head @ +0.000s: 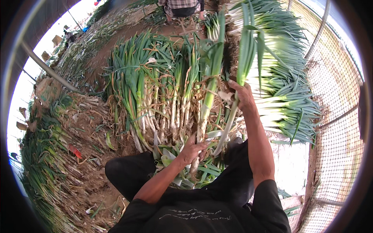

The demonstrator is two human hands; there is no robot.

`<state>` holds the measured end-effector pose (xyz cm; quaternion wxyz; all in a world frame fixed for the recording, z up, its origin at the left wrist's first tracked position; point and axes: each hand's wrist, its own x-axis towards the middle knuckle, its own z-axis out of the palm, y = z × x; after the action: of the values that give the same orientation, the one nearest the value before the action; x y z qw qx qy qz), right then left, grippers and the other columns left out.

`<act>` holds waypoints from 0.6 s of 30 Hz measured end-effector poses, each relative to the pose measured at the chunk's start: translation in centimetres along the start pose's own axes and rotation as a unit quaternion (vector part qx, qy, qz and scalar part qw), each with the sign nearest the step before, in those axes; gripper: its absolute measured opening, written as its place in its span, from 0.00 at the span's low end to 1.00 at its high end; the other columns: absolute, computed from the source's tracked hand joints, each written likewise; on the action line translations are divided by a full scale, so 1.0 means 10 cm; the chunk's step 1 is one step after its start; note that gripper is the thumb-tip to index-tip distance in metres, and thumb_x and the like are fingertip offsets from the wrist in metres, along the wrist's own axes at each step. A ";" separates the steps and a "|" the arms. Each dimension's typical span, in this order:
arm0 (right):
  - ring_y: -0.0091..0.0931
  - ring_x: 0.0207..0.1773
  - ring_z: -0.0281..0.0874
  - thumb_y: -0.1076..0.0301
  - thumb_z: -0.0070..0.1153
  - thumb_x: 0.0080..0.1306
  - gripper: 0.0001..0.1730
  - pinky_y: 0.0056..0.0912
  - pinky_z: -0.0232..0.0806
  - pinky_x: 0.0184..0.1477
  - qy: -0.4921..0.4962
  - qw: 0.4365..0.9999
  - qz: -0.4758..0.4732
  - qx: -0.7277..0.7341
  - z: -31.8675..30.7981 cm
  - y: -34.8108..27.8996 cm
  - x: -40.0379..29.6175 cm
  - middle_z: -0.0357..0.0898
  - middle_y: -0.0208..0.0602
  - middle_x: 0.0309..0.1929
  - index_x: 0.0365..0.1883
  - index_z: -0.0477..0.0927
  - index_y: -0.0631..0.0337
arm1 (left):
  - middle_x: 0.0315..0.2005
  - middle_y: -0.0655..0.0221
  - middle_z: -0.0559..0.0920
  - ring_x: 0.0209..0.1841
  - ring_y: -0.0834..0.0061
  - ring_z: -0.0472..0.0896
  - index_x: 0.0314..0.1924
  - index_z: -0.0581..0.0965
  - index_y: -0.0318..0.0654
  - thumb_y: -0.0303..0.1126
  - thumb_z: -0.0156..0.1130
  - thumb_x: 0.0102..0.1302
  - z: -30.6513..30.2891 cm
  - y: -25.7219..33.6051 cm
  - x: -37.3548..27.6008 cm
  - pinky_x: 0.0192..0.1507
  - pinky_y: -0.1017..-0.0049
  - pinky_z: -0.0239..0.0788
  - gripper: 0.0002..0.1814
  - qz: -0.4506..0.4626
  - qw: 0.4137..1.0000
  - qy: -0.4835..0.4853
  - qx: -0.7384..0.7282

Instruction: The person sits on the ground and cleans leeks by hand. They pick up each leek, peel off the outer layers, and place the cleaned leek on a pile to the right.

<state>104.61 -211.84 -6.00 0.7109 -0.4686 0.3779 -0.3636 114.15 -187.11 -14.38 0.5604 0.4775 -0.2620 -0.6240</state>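
Note:
My left hand (192, 148) is closed around the lower white stem of a long green onion (206, 109), whose roots hang just below the hand and whose dry outer leaves show further up. In my right hand (242, 94) is a second green onion (230, 123), gripped near where the pale stem turns green; its leaves point away from me. Ahead of my left hand lies a thick row of untrimmed green onions (177, 110) with brown, dry leaves. Loose peeled leaves (211, 171) lie between my knees.
Cleaner green onions (279, 104) are stacked along the right, beside a mesh net (335, 128). More soil-covered onions (72, 174) lie on the left. A person in a checked shirt (180, 3) sits ahead, with a small onion bundle (212, 26) nearby. Leaf waste (84, 46) covers the ground at upper left.

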 end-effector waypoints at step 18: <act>0.24 0.19 0.69 0.71 0.62 0.50 0.08 0.26 0.62 0.21 0.064 0.995 -0.003 0.073 0.15 0.22 -0.09 0.75 0.33 0.20 0.25 0.79 0.66 | 0.50 0.46 0.70 0.51 0.49 0.71 0.55 0.68 0.30 0.38 0.67 0.55 0.72 0.80 0.87 0.48 0.55 0.66 0.32 0.361 0.554 0.289 0.693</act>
<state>105.86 -209.77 -7.50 0.7163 -0.3926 0.3934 -0.4219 112.09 -198.76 -7.25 0.2804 0.7381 -0.5877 0.1764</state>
